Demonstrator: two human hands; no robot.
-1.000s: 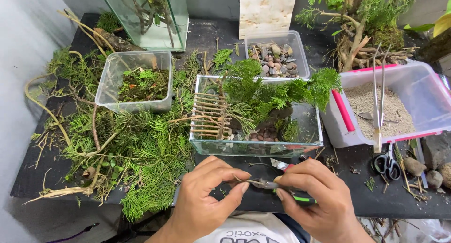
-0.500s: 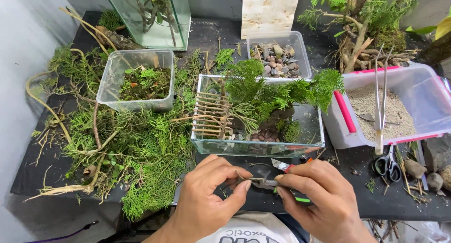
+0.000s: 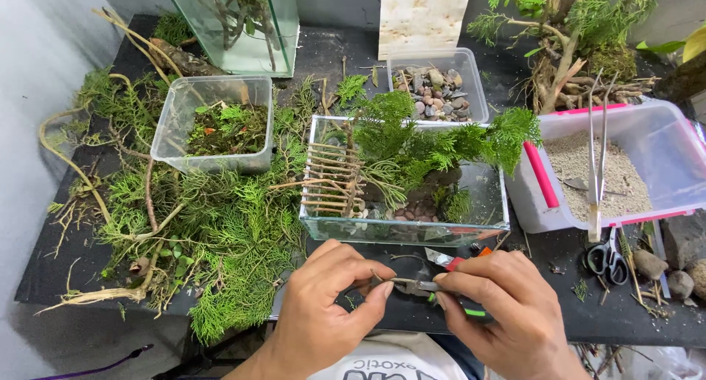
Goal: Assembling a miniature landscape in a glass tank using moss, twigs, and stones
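Both hands meet at the near table edge. My left hand (image 3: 327, 306) pinches a thin brown twig (image 3: 382, 280) between thumb and fingers. My right hand (image 3: 507, 314) grips a small cutting tool (image 3: 434, 286) with a green and black handle, its metal jaws touching the twig. Just beyond the hands stands a rectangular glass tank (image 3: 404, 226) with green fern-like plants (image 3: 434, 141), dark stones and a small ladder of twigs (image 3: 331, 178) leaning at its left end.
A pile of green cuttings and roots (image 3: 198, 226) covers the left. A clear tub of moss (image 3: 220, 123), a tub of pebbles (image 3: 435, 86), a sand box with long tweezers (image 3: 597, 159), scissors (image 3: 607, 256), red-handled cutters (image 3: 452, 261) and rocks (image 3: 665, 273) lie around.
Both hands stay in place with the twig and tool; the fingers shift only slightly.
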